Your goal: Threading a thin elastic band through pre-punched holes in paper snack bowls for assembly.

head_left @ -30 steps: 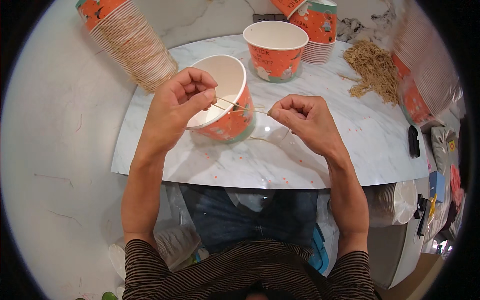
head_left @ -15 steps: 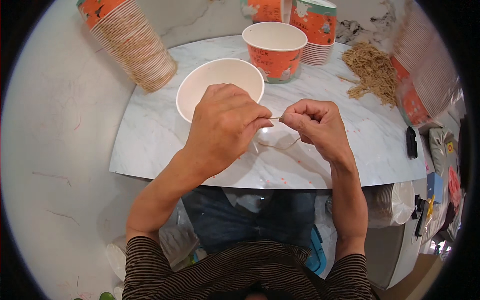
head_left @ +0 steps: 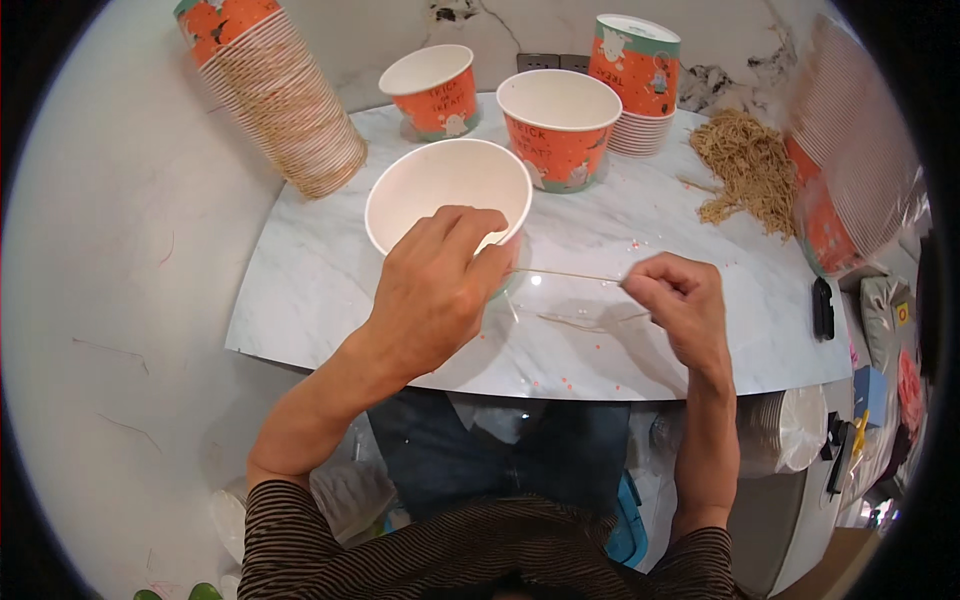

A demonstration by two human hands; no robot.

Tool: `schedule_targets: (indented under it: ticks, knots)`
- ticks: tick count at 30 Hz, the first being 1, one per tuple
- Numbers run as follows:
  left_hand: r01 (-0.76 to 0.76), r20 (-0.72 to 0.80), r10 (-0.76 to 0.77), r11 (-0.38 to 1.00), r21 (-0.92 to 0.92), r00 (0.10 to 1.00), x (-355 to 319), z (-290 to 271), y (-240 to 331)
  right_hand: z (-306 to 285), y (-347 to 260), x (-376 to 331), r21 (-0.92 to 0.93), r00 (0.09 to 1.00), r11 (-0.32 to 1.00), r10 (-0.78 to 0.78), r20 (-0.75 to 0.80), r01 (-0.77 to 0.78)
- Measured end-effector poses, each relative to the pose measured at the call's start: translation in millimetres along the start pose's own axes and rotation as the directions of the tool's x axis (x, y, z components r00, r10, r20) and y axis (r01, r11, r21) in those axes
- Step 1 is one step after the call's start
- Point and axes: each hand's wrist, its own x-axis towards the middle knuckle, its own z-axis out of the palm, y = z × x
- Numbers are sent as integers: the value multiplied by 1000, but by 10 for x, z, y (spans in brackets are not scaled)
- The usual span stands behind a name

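My right hand (head_left: 680, 300) is closed, with a thin tan string (head_left: 568, 274) pinched between thumb and forefinger. The string runs straight left to the edge of my left thumb. A slack lower strand hangs from my right hand over the table. My left hand (head_left: 430, 300) is in front of a paper bowl (head_left: 440, 180), its forefinger reaching over the white interior. A gap shows between that forefinger and thumb; the other fingertips are hidden behind the hand. The bowl stands on the table, tilted in view, its outer side mostly covered.
Two more orange paper bowls (head_left: 560, 150) (head_left: 445, 105) stand behind on the marbled table (head_left: 310, 260). A tall bowl stack (head_left: 290, 110) leans at left, another stack (head_left: 640, 85) stands at the back. Tangled string (head_left: 745, 170) and plastic-wrapped bowls (head_left: 830, 190) lie to the right.
My hands have moved apart; my right hand has drawn the string rightward. My left forefinger and thumb have parted. The view has shifted, showing the back-left bowl separately.
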Motion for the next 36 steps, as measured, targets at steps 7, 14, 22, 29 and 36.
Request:
schedule_targets:
  ticks: [7, 14, 22, 29, 36]
  knots:
    - [85, 121, -84, 996, -7, 989, -139, -20, -154, -163, 209, -124, -47, 998, 999, 6, -70, -9]
    - [221, 24, -223, 940, -260, 975, -23, -107, -127, 196, 376, -112, -232, 1000, 973, 25, -1, -24]
    - [456, 79, -474, 768, -450, 877, -194, -303, 11, 565, 341, -149, -363, 983, 931, 102, 151, -41]
    - [470, 89, -462, 853, -225, 882, -593, -704, -112, -55, 64, -531, 63, 867, 975, 158, 472, -212]
    - [322, 151, -300, 935, -147, 942, -819, -883, -113, -637, 221, -865, 845, 878, 500, -471, 80, 191]
